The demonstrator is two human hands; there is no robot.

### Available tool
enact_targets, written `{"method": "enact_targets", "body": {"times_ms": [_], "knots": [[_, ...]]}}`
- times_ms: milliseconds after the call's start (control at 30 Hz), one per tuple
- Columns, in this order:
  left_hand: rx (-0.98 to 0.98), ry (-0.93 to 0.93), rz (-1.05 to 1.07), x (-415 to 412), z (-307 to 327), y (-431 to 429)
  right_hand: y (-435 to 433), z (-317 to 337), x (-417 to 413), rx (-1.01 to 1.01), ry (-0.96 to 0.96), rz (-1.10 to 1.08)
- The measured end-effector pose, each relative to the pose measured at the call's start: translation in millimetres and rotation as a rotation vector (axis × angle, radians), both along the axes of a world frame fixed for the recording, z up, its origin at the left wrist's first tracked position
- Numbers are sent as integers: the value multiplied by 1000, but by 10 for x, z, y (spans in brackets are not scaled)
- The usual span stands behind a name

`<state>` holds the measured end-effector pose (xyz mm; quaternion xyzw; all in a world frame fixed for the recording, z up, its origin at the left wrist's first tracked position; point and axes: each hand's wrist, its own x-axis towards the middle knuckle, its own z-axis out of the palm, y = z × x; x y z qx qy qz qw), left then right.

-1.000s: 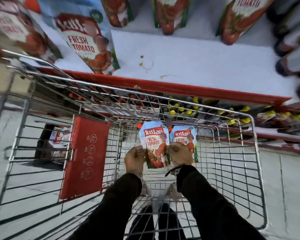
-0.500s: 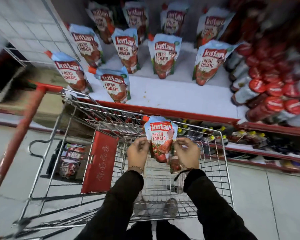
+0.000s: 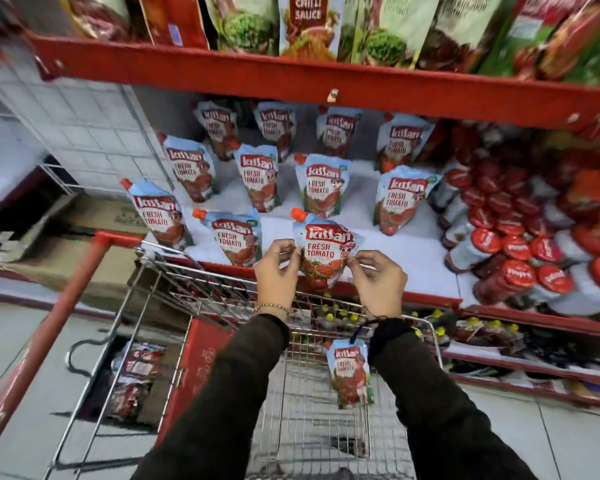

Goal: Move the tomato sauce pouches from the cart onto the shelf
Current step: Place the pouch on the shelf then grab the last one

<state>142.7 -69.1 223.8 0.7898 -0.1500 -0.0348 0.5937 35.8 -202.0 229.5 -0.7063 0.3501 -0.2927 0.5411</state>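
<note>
Between both hands I hold a tomato sauce pouch (image 3: 323,252) upright over the shelf's front edge; it is blue and red with an orange cap. My left hand (image 3: 277,270) pinches its left side and my right hand (image 3: 378,280) pinches its right side. One more pouch (image 3: 349,375) stands inside the wire cart (image 3: 174,292), below my right wrist. Several like pouches (image 3: 321,183) stand in rows on the white shelf (image 3: 416,258).
Red-capped bottles (image 3: 513,244) crowd the shelf's right part. An upper red shelf (image 3: 291,76) with other sauce packs overhangs. The cart's red handle (image 3: 45,341) runs down the left, and its red seat flap (image 3: 201,368) stands upright.
Both hands have lifted one pouch out of the cart up to the shelf's front edge. The second pouch stayed behind in the cart. The view has tilted upward.
</note>
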Motion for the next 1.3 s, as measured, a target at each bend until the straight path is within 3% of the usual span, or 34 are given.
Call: {"method": "enact_targets", "body": {"times_ms": [267,967,1300], "knots": [[67,18,48,261,-160,-169,-122,-210,316,167,0,61],[-159,125,140,-292,-501,-9,-3,-470,-121,98,118,63],[141,302,-44,-1146,-1493,51,-17,-1483,-1024,141,382,111]]}}
